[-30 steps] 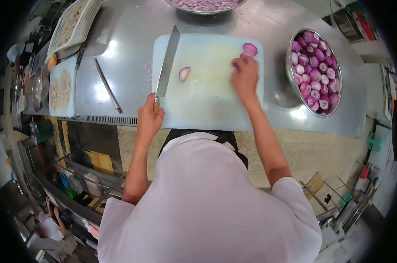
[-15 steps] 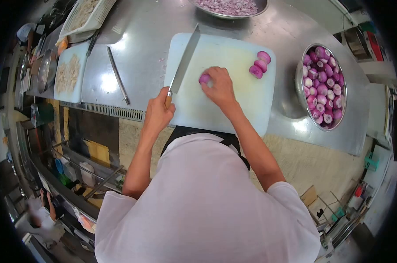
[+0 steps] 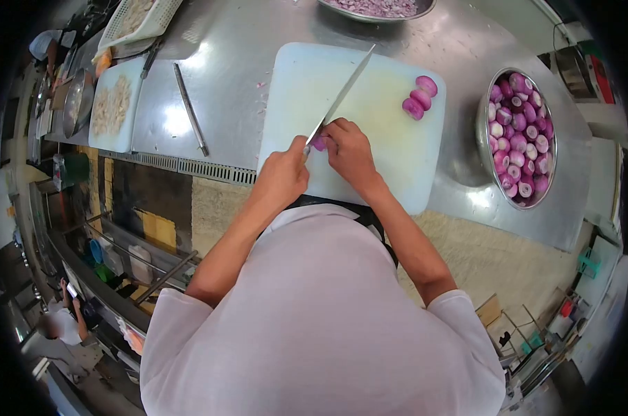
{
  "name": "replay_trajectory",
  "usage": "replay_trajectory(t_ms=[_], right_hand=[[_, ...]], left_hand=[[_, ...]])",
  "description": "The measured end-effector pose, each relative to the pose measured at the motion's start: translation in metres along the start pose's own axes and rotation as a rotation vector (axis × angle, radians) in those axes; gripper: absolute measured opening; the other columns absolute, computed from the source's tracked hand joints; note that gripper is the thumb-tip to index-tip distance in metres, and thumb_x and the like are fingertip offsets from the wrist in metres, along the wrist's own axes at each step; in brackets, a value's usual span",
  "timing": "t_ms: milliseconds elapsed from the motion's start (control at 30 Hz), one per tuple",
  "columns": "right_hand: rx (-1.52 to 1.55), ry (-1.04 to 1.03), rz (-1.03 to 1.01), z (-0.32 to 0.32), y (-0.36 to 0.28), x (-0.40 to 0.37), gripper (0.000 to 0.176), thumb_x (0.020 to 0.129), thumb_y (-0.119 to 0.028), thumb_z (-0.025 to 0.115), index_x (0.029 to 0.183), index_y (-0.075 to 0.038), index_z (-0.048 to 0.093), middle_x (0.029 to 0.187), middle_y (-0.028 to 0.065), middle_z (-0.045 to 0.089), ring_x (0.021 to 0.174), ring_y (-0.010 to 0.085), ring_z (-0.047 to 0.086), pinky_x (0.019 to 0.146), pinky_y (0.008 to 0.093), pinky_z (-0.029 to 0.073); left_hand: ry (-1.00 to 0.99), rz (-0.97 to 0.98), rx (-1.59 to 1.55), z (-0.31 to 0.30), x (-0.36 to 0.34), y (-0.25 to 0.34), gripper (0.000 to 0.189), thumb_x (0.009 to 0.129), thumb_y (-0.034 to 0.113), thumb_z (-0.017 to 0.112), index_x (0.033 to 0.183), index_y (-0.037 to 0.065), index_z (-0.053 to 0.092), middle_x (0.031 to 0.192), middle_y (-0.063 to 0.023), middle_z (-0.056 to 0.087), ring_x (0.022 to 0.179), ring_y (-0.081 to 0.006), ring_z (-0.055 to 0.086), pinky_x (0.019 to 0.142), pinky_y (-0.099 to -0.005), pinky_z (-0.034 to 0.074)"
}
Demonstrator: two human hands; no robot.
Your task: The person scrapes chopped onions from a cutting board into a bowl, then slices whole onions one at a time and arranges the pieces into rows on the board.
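My left hand (image 3: 283, 175) is closed round the handle of a long knife (image 3: 349, 85), whose blade points up and to the right over the white cutting board (image 3: 376, 173). The rear part of the blade is at a purple onion piece (image 3: 319, 143) near the board's lower left. From the right, my right hand (image 3: 347, 149) pinches that piece with bent fingers and covers part of it. Several peeled purple onion pieces (image 3: 419, 96) lie in a row at the board's upper right.
Right of the board stands a metal bowl (image 3: 482, 132) of purple onions. A bowl of chopped onion (image 3: 376, 8) sits behind. Further left are a metal rod (image 3: 190, 109), a small board (image 3: 128, 111) with pale pieces and a white basket (image 3: 151, 26). Other people appear at the far left.
The knife has swung right and down, its blade now at the onion piece. My left hand has moved right, closer to my right hand. The view has shifted slightly.
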State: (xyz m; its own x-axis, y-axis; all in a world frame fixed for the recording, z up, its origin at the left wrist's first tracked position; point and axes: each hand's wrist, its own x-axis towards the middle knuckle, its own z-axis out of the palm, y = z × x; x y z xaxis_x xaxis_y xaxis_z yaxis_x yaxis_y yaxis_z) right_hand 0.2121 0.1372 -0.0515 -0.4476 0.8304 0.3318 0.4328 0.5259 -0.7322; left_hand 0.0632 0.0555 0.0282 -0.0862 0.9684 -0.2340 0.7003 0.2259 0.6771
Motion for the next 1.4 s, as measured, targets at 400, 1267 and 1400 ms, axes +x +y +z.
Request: replay_trajectory(t_ms=[400,1267,1400], right_hand=[[0.152,0.064,0.085,0.004,-0.003,-0.009,0.013,0.079,0.008,0.059,0.087,-0.002,0.063,0.084,0.0147,0.060,0.074,0.0358,0.062,0.065,0.0433,0.053],[0.179,0.119,0.112,0.006,0.005,-0.022,0.009,0.080,0.007,0.061,0.086,0.001,0.063,0.085,0.0165,0.062,0.077,0.0369,0.063,0.069,0.0437,0.052],[0.202,0.157,0.066,0.007,0.011,-0.022,0.010,0.079,0.009,0.062,0.085,0.001,0.062,0.085,0.0158,0.062,0.072,0.0362,0.062,0.063,0.0415,0.051]], left_hand=[[0.001,0.046,0.025,0.018,0.018,-0.010,0.037,0.080,0.001,0.061,0.115,0.005,0.049,0.063,-0.0238,0.055,0.062,-0.0452,0.058,0.058,-0.0481,0.045],[-0.081,0.042,0.056,0.006,-0.001,0.014,0.045,0.078,-0.005,0.057,0.122,0.001,0.047,0.068,-0.0249,0.059,0.068,-0.0469,0.060,0.060,-0.0520,0.044],[-0.023,0.069,0.034,0.028,0.016,0.000,0.048,0.078,-0.004,0.058,0.125,0.002,0.048,0.067,-0.0246,0.058,0.066,-0.0464,0.060,0.059,-0.0518,0.044]])
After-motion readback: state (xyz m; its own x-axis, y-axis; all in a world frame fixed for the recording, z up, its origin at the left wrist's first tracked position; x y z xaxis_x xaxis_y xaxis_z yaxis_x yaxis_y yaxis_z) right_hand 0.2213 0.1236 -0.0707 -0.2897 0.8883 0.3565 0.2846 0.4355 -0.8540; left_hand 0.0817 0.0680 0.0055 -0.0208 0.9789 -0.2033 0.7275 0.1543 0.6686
